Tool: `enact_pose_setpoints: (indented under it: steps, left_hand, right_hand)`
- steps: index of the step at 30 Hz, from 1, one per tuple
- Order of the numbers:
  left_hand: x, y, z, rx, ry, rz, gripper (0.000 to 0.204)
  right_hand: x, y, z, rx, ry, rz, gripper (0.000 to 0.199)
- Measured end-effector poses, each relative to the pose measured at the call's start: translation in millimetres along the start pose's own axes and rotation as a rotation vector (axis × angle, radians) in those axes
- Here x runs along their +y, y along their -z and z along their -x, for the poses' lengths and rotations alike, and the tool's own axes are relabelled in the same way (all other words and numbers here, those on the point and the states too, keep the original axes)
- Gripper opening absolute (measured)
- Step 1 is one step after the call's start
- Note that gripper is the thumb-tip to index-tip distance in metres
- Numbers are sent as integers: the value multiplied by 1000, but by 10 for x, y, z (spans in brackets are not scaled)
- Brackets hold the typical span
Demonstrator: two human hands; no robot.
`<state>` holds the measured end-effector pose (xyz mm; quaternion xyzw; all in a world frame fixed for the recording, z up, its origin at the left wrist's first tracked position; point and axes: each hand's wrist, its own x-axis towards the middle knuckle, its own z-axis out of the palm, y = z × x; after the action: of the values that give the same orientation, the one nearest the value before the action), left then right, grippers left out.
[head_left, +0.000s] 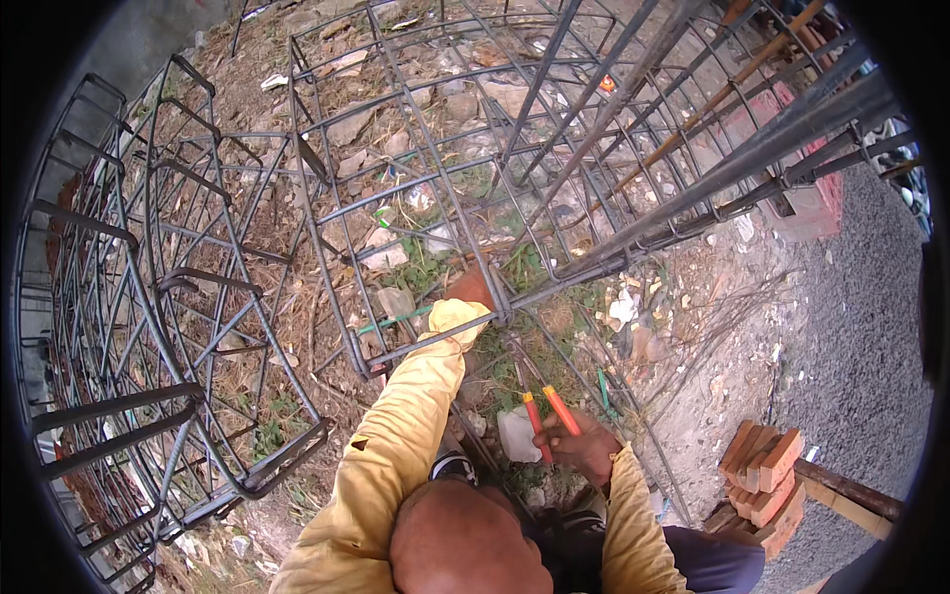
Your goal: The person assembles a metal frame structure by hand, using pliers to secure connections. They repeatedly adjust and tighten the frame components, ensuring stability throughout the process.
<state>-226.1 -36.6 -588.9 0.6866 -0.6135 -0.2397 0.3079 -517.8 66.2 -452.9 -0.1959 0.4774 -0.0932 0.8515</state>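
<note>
My right hand (pixel 584 447) is closed around a pair of pincers (pixel 537 411) with orange-red handles and yellow bands. Their metal jaws point up and away, close to the near corner of a rebar cage (pixel 435 344). At that same corner my left hand (pixel 475 288) reaches over the cage's near bar, its back against the upright bars. Its fingers are hidden, so I cannot tell whether it grips a bar. Yellow sleeves cover both forearms.
Another bent rebar cage (pixel 203 287) stands along the left. Long steel bars (pixel 693 213) slant across the upper right. Red bricks (pixel 767 475) are stacked at the lower right, beside dark grey gravel (pixel 866 327). Litter and weeds dot the ground; a pale block (pixel 517 436) lies near the pincers.
</note>
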Motion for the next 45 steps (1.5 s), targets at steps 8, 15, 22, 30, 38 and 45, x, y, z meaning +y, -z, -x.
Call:
enact_pose_setpoints:
  steps: [8, 15, 22, 30, 38, 45]
  left_hand:
    - [-275, -88, -307, -253, 23, -384, 41]
    - [-666, -207, 3, -203, 366, 34, 27]
    - [-147, 7, -217, 52, 576, 454, 24]
    - [-75, 444, -56, 172, 571, 1376, 16]
    - [-321, 574, 143, -134, 759, 874, 8]
    - [-135, 622, 179, 338, 937, 1735, 24]
  right_hand:
    - [259, 56, 149, -190, 66, 88, 35]
    - [326, 116, 299, -296, 118, 178, 33]
    - [318, 94, 319, -364, 52, 159, 31]
    - [596, -237, -134, -351, 140, 79, 38]
    - [681, -758, -835, -42, 301, 37, 56]
    - [697, -1182, -1546, 155, 588, -25, 59]
